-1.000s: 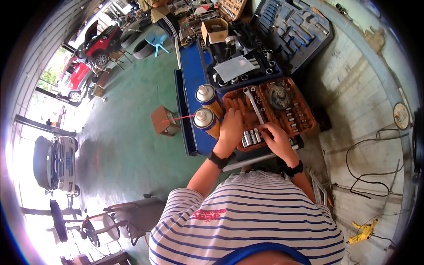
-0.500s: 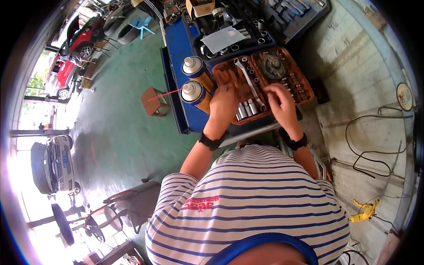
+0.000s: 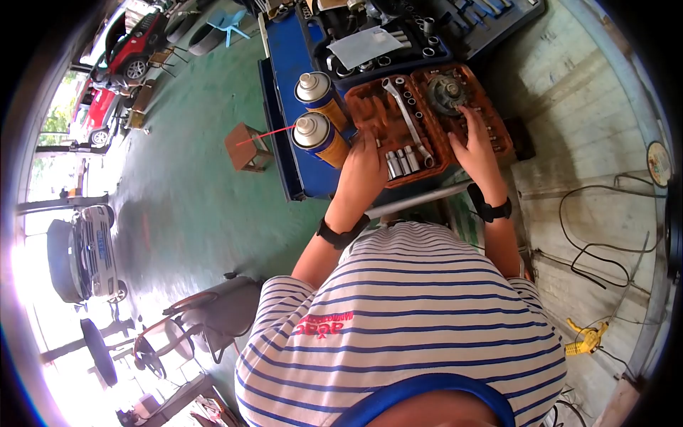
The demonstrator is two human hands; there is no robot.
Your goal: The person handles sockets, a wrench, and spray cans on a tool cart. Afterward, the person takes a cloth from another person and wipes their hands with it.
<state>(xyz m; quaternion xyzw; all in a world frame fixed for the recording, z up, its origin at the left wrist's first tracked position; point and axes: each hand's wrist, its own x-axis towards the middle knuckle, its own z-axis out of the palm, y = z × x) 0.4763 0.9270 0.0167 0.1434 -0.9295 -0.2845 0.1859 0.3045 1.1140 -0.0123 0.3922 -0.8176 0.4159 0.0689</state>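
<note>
An orange-brown tool case [image 3: 435, 179] lies unfolded on a blue cart, with a long ring wrench [image 3: 407, 117] and several chrome sockets [image 3: 403, 163] in its left half. At the case's left edge, my left hand [image 3: 363, 169] has its fingers drawn together over the tray; whatever they pinch is too small to make out. My right hand [image 3: 478, 148] reaches over the right half, thumb and fingers apart, holding nothing visible. Its fingertips are close to a round metal part [image 3: 445, 92] lying among small bits. Two spray cans [image 3: 331, 149] stand beside my left hand.
Behind the case is a dark socket set with a white sheet [image 3: 364, 48] on it. A red straw sticks out from the nearer can. A brown stool [image 3: 245, 146] stands left of the blue cart [image 3: 313, 181]. A pale wall with cables [image 3: 590, 249] is at the right.
My right hand has moved right and forward, from beside the wrench to over the right half, its fingers extending. My left hand stays at the case's left edge. The view has shifted slightly.
</note>
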